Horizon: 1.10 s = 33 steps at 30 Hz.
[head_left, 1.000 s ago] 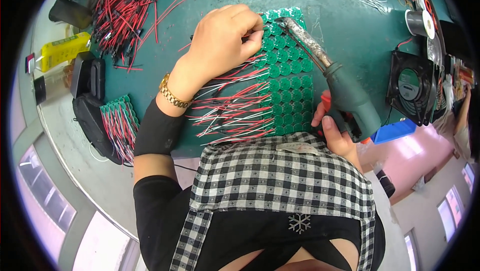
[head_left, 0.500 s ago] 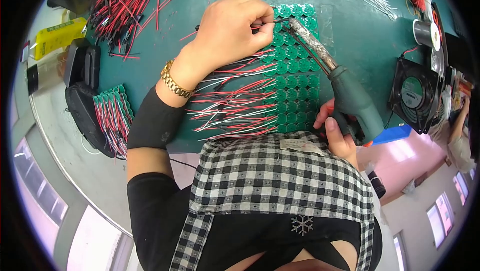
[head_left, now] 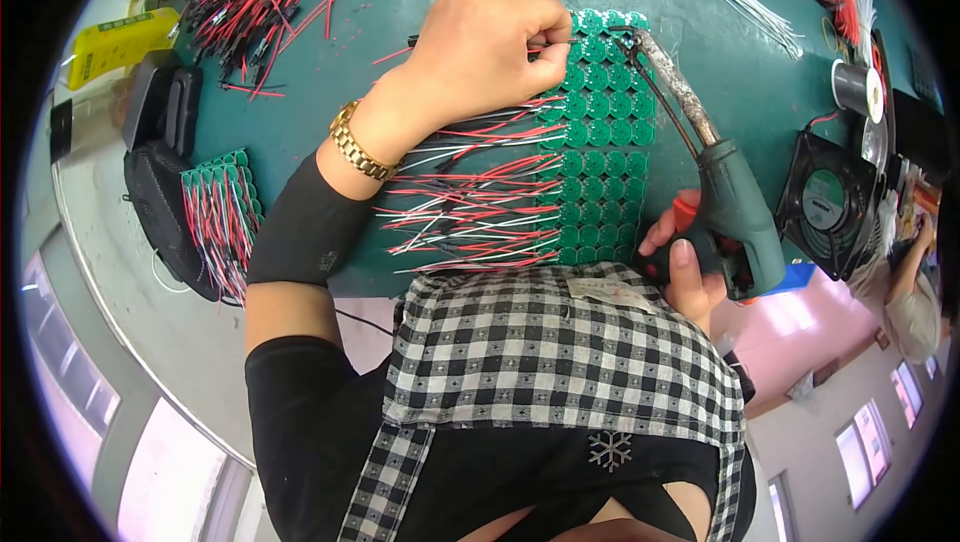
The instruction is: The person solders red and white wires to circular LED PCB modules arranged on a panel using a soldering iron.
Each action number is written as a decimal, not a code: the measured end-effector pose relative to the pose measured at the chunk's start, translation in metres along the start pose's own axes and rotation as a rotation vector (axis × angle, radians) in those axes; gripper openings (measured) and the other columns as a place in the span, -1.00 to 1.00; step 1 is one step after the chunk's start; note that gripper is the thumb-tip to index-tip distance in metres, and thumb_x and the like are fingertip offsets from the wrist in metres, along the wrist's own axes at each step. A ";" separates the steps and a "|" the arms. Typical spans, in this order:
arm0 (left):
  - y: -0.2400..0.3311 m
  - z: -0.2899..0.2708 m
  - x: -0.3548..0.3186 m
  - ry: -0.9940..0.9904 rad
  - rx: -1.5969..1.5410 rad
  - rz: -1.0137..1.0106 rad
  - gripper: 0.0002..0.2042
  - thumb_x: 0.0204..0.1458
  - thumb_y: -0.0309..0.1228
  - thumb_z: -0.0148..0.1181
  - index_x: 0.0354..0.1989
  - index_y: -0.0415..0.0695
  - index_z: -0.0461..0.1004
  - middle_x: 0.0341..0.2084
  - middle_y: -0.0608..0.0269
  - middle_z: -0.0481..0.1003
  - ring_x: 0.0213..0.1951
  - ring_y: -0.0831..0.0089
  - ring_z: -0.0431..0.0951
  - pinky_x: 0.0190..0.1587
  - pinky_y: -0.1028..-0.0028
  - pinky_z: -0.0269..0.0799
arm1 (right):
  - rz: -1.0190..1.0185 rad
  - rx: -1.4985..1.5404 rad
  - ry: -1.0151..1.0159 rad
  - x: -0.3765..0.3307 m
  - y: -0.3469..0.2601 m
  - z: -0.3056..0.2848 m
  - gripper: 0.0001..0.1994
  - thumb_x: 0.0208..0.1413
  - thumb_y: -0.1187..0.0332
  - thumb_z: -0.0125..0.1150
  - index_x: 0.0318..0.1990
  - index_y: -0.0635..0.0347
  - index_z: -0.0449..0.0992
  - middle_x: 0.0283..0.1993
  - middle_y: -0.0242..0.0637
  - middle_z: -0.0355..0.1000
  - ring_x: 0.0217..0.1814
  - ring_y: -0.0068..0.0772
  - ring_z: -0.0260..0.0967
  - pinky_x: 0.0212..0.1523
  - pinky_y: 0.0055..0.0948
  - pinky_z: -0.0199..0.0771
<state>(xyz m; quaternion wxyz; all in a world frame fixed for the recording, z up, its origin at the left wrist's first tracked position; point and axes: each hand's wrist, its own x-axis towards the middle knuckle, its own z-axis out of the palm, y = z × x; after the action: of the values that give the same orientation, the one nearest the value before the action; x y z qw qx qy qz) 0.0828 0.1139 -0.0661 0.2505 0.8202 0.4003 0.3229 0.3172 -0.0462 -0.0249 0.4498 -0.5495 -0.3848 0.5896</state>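
My left hand (head_left: pixel 490 42), wearing a gold watch, is closed in a pinch on a thin wire (head_left: pixel 572 41) at the upper left edge of a panel of round green circuit boards (head_left: pixel 600 162). Most of that wire is hidden by the fingers. My right hand (head_left: pixel 688 272) grips the handle of a dark green soldering gun (head_left: pixel 738 204). Its bent tip sits over the panel's upper right part, apart from the pinched wire. Red, white and black wires (head_left: pixel 470 207) run leftward from the panel's left column below my left hand.
A heap of red and black wires (head_left: pixel 250 2) lies at the far left. White wires (head_left: pixel 745 2), a solder spool (head_left: pixel 856 90) and a black fan (head_left: pixel 828 204) are on the right. Another wired panel (head_left: pixel 220 222) rests on a black case at the left edge.
The soldering gun's tip has moved right, away from the pinched wire. My left hand keeps its pinch near the panel's edge. The whole view has shifted slightly.
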 end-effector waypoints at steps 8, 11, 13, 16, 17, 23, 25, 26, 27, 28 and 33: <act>-0.001 0.000 -0.001 -0.002 0.040 0.012 -0.90 -0.24 -0.52 0.23 -0.57 -0.08 0.41 -0.69 0.38 0.36 -0.62 0.45 0.41 -0.37 0.44 0.31 | -0.026 0.019 -0.011 0.004 0.003 -0.001 -0.48 0.00 0.32 0.18 0.09 0.41 0.22 -0.38 -0.20 0.34 -0.42 -0.41 0.30 -0.42 -0.44 0.42; -0.005 -0.006 -0.004 -0.014 0.087 0.037 -0.90 -0.23 -0.48 0.22 -0.58 -0.08 0.39 -0.68 0.36 0.37 -0.61 0.39 0.42 -0.39 0.41 0.31 | -0.038 0.041 -0.014 0.002 0.005 0.004 -0.47 -0.01 0.32 0.18 0.10 0.41 0.22 -0.38 -0.20 0.34 -0.43 -0.41 0.30 -0.42 -0.43 0.42; -0.002 -0.002 -0.006 -0.082 0.146 0.083 -0.91 -0.18 -0.45 0.18 -0.53 -0.09 0.37 -0.60 0.32 0.40 -0.51 0.33 0.44 -0.41 0.37 0.29 | -0.038 0.069 0.039 -0.005 0.011 0.001 -0.48 0.00 0.32 0.19 0.09 0.40 0.22 -0.39 -0.19 0.34 -0.42 -0.40 0.31 -0.42 -0.44 0.42; -0.004 -0.024 -0.004 -0.156 0.233 0.152 -0.93 -0.15 -0.47 0.12 -0.47 -0.12 0.39 -0.52 0.26 0.41 -0.42 0.27 0.46 -0.39 0.32 0.32 | -0.095 0.066 0.105 -0.008 0.015 -0.006 -0.49 0.01 0.32 0.19 0.07 0.39 0.21 -0.40 -0.21 0.32 -0.44 -0.39 0.31 -0.42 -0.45 0.40; -0.013 -0.041 -0.006 -0.084 0.296 0.090 -0.92 -0.16 -0.49 0.11 -0.45 -0.14 0.40 -0.51 0.22 0.41 -0.40 0.23 0.46 -0.36 0.30 0.35 | -0.092 0.075 0.103 -0.007 0.016 -0.006 -0.49 0.02 0.32 0.18 0.08 0.38 0.20 -0.40 -0.21 0.32 -0.44 -0.39 0.30 -0.42 -0.45 0.40; -0.059 -0.109 -0.048 -0.210 0.559 -0.273 -0.79 -0.15 -0.64 0.08 -0.30 -0.12 0.46 -0.37 0.15 0.38 -0.27 0.17 0.44 -0.21 0.30 0.39 | -0.134 0.059 0.095 -0.007 0.018 -0.010 -0.53 0.04 0.35 0.16 0.08 0.38 0.22 -0.39 -0.20 0.32 -0.43 -0.40 0.29 -0.42 -0.45 0.40; -0.067 -0.114 -0.055 -0.248 0.557 -0.308 -0.81 -0.14 -0.62 0.13 -0.32 -0.13 0.46 -0.39 0.16 0.38 -0.26 0.18 0.43 -0.18 0.32 0.37 | -0.142 0.051 0.090 -0.007 0.017 -0.010 -0.53 0.05 0.36 0.15 0.08 0.39 0.22 -0.39 -0.20 0.32 -0.43 -0.41 0.30 -0.42 -0.45 0.40; -0.075 -0.117 -0.054 -0.266 0.508 -0.341 -0.85 -0.13 -0.54 0.17 -0.33 -0.10 0.47 -0.40 0.19 0.38 -0.25 0.19 0.42 -0.19 0.31 0.37 | -0.137 0.052 0.083 -0.007 0.017 -0.010 -0.54 0.05 0.37 0.14 0.08 0.39 0.22 -0.39 -0.20 0.32 -0.43 -0.41 0.30 -0.41 -0.45 0.41; -0.081 -0.118 -0.053 -0.288 0.463 -0.371 -0.87 -0.11 -0.46 0.21 -0.34 -0.08 0.48 -0.41 0.22 0.39 -0.23 0.20 0.40 -0.20 0.31 0.36 | -0.131 0.058 0.079 -0.007 0.017 -0.009 -0.54 0.05 0.38 0.14 0.08 0.39 0.23 -0.39 -0.20 0.33 -0.42 -0.41 0.30 -0.41 -0.45 0.41; -0.086 -0.117 -0.053 -0.296 0.469 -0.365 -0.87 -0.11 -0.46 0.21 -0.34 -0.08 0.48 -0.41 0.22 0.39 -0.23 0.20 0.40 -0.20 0.31 0.36 | -0.131 0.068 0.086 -0.007 0.018 -0.008 -0.54 0.05 0.38 0.14 0.08 0.39 0.23 -0.39 -0.20 0.33 -0.42 -0.41 0.30 -0.41 -0.45 0.41; -0.080 -0.112 -0.039 -0.210 0.667 -0.130 -0.93 -0.05 -0.43 0.18 -0.40 -0.10 0.44 -0.46 0.25 0.35 -0.28 0.21 0.36 -0.25 0.27 0.28 | -0.147 0.017 0.001 -0.002 0.011 -0.008 -0.57 0.06 0.41 0.11 0.08 0.40 0.25 -0.35 -0.23 0.35 -0.37 -0.44 0.30 -0.36 -0.43 0.43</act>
<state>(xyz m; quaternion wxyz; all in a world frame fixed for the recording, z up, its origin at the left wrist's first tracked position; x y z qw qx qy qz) -0.0565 0.1434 -0.0577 0.0286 0.8585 0.5069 0.0716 0.3245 -0.0518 -0.0352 0.4966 -0.5163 -0.4190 0.5580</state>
